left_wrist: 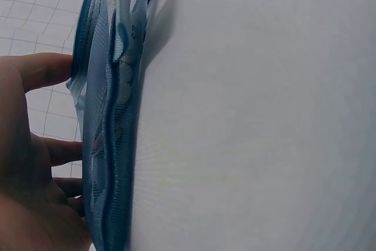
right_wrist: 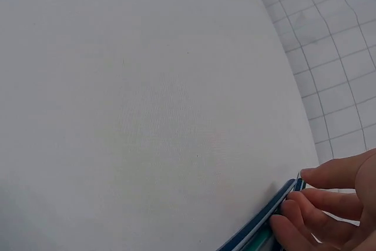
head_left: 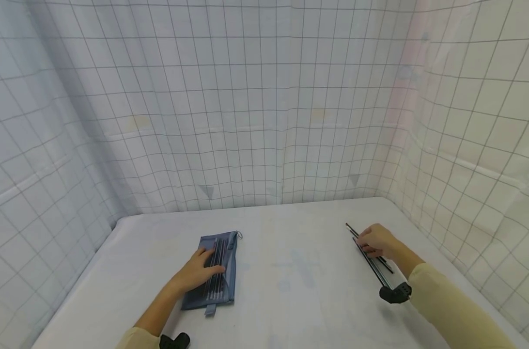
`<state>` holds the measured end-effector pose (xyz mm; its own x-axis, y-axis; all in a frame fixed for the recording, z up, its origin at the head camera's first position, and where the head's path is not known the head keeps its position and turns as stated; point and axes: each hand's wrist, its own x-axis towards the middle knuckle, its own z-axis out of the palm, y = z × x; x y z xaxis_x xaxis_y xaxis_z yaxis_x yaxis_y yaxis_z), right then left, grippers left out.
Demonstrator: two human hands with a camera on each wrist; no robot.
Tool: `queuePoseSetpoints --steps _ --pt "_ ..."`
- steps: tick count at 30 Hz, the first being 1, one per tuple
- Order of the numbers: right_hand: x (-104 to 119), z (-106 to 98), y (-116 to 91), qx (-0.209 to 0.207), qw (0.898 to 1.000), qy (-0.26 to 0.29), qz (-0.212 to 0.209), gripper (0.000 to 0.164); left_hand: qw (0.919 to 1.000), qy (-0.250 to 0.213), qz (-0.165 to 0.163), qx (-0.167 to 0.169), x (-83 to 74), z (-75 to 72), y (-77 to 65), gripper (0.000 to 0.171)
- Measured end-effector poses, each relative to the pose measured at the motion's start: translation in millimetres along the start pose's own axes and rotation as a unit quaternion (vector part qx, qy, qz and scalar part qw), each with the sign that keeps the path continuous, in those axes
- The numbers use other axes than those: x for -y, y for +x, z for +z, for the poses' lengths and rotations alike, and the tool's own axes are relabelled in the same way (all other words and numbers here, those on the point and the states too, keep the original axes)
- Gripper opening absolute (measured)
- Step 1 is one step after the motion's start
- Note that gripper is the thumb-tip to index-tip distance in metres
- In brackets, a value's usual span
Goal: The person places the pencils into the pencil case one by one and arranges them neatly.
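Note:
A flat blue mesh zip pouch point(head_left: 230, 288) lies on the left half of the table, several slim dark pencils point(head_left: 217, 252) showing along its middle. My left hand point(head_left: 198, 272) rests on the pouch with fingers spread. In the left wrist view the fingers touch the face of the pouch point(left_wrist: 120, 163), seen edge-on. Over at the right, my right hand point(head_left: 378, 241) pinches at long thin pencils point(head_left: 371, 264) lying slantwise on the table. The right wrist view has its curled fingers at the ends of dark blue and green pencils point(right_wrist: 258, 221); the hand hides part of them.
The white table point(head_left: 286, 300) spreads between the two hands. White grid-patterned curtains point(head_left: 264, 106) enclose its back and both sides. A black wrist device point(head_left: 395, 293) sits on the right wrist, another point(head_left: 175, 341) on the left.

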<state>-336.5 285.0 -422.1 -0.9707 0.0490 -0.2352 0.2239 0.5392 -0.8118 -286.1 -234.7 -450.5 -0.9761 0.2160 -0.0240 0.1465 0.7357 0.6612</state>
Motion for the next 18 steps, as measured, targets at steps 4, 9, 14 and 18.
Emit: queuePoseSetpoints --steps 4,9,14,18 --pt "-3.0 7.5 0.8 -0.031 0.997 -0.058 -0.032 0.03 1.0 0.004 -0.002 -0.001 0.0 0.2 1.9 0.082" --pt "-6.1 18.2 3.6 -0.074 0.98 -0.163 -0.083 0.029 1.0 0.009 -0.001 -0.002 0.5 0.5 3.0 0.083" --pt "-5.0 24.0 4.9 -0.1 0.966 -0.217 -0.103 0.024 0.9998 0.018 0.01 -0.005 1.4 -0.1 4.4 0.082" --pt "-4.9 23.7 5.1 -0.101 0.969 -0.206 -0.091 0.024 0.9998 0.015 0.01 -0.002 0.8 -0.3 3.1 0.082"
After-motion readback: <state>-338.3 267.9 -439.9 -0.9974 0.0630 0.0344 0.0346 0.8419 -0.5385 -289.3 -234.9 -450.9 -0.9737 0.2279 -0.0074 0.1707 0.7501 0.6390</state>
